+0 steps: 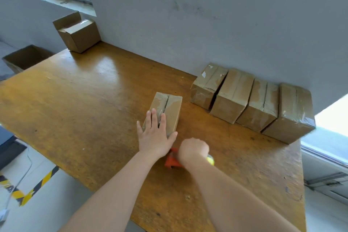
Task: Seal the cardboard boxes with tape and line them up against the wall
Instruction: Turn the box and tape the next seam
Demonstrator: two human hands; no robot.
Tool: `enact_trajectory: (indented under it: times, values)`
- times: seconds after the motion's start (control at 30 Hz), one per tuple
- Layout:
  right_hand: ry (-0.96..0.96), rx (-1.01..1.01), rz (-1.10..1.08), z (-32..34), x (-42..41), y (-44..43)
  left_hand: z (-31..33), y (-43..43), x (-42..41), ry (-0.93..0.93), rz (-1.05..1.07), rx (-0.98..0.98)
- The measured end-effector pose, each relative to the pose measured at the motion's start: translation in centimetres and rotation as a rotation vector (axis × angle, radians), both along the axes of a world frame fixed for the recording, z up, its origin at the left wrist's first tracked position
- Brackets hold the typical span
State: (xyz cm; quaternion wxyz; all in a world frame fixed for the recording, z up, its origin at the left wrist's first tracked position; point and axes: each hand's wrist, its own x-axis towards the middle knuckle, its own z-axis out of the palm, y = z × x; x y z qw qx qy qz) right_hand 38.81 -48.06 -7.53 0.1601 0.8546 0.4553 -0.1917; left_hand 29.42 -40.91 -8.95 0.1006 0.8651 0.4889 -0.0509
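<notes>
A small cardboard box (170, 106) lies in the middle of the wooden table (84, 100), with clear tape along its top seam. My left hand (155, 135) rests flat on the near end of this box, fingers spread. My right hand (193, 149) is closed around an orange tape dispenser (172, 160) just in front of the box, a bit of yellow showing at its right. Several taped boxes (250, 101) stand side by side along the grey wall at the right.
An unsealed cardboard box (79, 33) with a raised flap sits at the table's far left corner by the wall. Another open box (26, 58) stands beyond the table's left edge. Yellow-black floor tape (37, 184) runs below on the left.
</notes>
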Motion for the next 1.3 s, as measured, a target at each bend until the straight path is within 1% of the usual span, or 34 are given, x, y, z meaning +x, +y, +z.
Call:
enact_trajectory:
  times: [0.17, 0.27, 0.33, 0.4, 0.53, 0.6, 0.7, 0.73, 0.8, 0.87, 0.93, 1.0, 1.03, 1.13, 1.2, 1.27, 1.3]
  values:
    - [0.085, 0.031, -0.132, -0.8, 1.9, -0.3, 0.2, 0.7, 0.1, 0.027, 0.008, -0.11]
    - [0.101, 0.104, -0.228, -1.3, 2.4, -1.1, 1.2, 1.6, -0.3, -0.04, 0.022, -0.234]
    - [0.083, 0.175, -0.253, -1.3, 2.2, -1.9, 1.7, 2.4, -0.8, -0.122, 0.041, -0.29]
    - [0.05, 0.212, -0.235, -1.3, 2.1, -2.5, 1.9, 3.1, -1.6, -0.195, 0.043, -0.303]
    - [0.023, 0.205, -0.211, -1.2, 1.6, -3.2, 1.4, 3.6, -2.5, -0.294, 0.021, -0.266]
    - [0.042, 0.154, -0.228, -1.1, 1.6, -3.1, 1.3, 3.7, -2.7, -0.302, 0.014, -0.269]
    - [0.071, -0.005, -0.242, -0.8, 2.2, -3.3, 1.1, 4.0, -2.9, -0.295, 0.015, -0.301]
    - [0.063, -0.028, -0.246, -0.6, 2.7, -3.5, 1.1, 4.0, -2.9, -0.293, 0.016, -0.31]
    - [0.029, -0.002, -0.292, -0.2, 3.9, -4.6, 1.2, 3.8, -2.8, -0.288, 0.011, -0.313]
    - [-0.028, 0.091, -0.332, -0.3, 4.5, -5.7, 1.2, 3.4, -2.5, -0.292, 0.0, -0.29]
    - [-0.089, 0.183, -0.305, -0.9, 4.3, -6.8, 1.2, 3.0, -2.5, -0.336, 0.002, -0.28]
    - [-0.14, 0.24, -0.209, -2.0, 3.7, -7.8, 1.2, 2.9, -2.7, -0.415, 0.018, -0.291]
    - [-0.133, 0.255, -0.175, -2.5, 3.4, -8.2, 1.2, 2.9, -2.8, -0.465, 0.03, -0.303]
    - [-0.034, 0.207, -0.178, -3.1, 3.1, -8.9, 1.4, 2.8, -3.5, -0.617, 0.085, -0.34]
    - [-0.016, 0.154, -0.165, -3.1, 2.7, -9.0, 1.4, 2.6, -4.2, -0.679, 0.134, -0.367]
    - [-0.101, 0.164, -0.133, -2.8, 2.2, -8.9, 1.3, 2.4, -5.0, -0.708, 0.176, -0.391]
    - [-0.16, 0.227, -0.113, -2.6, 2.0, -8.8, 1.1, 2.3, -5.4, -0.706, 0.182, -0.393]
